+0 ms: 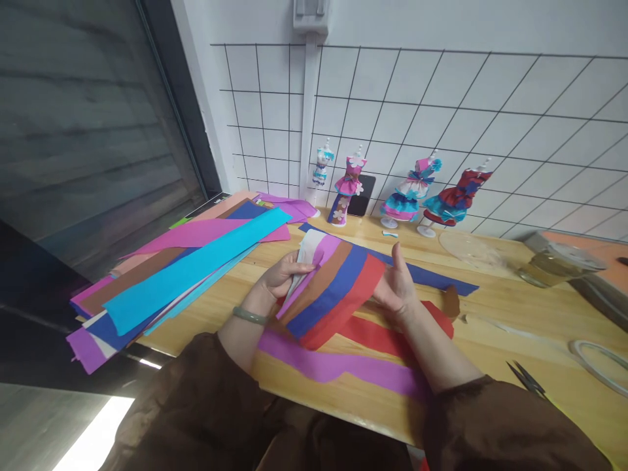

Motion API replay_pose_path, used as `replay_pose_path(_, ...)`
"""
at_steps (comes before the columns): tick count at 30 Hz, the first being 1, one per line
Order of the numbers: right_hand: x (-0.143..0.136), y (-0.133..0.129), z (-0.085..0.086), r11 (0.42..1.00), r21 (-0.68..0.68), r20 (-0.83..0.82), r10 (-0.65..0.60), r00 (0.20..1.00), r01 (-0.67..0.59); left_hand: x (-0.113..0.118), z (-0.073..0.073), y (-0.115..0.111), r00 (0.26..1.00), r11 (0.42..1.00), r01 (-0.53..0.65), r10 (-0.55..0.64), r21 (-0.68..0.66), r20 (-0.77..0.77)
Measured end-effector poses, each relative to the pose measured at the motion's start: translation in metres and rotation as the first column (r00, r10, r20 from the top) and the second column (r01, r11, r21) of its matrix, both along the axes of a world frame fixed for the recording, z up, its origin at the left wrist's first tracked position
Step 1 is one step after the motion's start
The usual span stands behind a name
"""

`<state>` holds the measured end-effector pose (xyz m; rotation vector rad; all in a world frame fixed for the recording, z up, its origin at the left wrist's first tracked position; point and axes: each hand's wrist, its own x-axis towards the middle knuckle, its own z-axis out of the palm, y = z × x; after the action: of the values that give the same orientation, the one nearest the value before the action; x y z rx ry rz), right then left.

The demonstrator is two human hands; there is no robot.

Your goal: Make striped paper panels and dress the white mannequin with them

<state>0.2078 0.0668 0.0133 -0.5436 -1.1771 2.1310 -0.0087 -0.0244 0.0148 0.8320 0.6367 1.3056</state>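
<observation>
Above the near side of the wooden table (230, 288), the left hand (280, 278) pinches the fanned strips (328, 294) at their white and purple edge, probably so the layers cannot slip while each colour shows. The right hand (398, 286) is spread wide, thumb lifted, fingers partly behind the red edge, seemingly as a support (its grip, if any, is hidden). The strip pile (196, 268) lies left, likely within easy reach; the scissors (527, 379) lie right.
</observation>
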Motion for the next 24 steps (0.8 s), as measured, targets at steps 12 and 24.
replay_pose_path(12, 0.019, 0.030, -0.003, 0.941, -0.004, -0.074, -0.337, 0.939, 0.337, -0.008, 0.002, -0.001, 0.999, 1.000, 0.007, -0.007, 0.003, -0.050)
replay_pose_path(24, 0.110, 0.052, -0.004, 0.943, 0.017, 0.144, -0.332, 0.932, 0.333, -0.009, -0.017, 0.011, 0.924, 0.964, 0.215, -0.254, -0.159, -0.286)
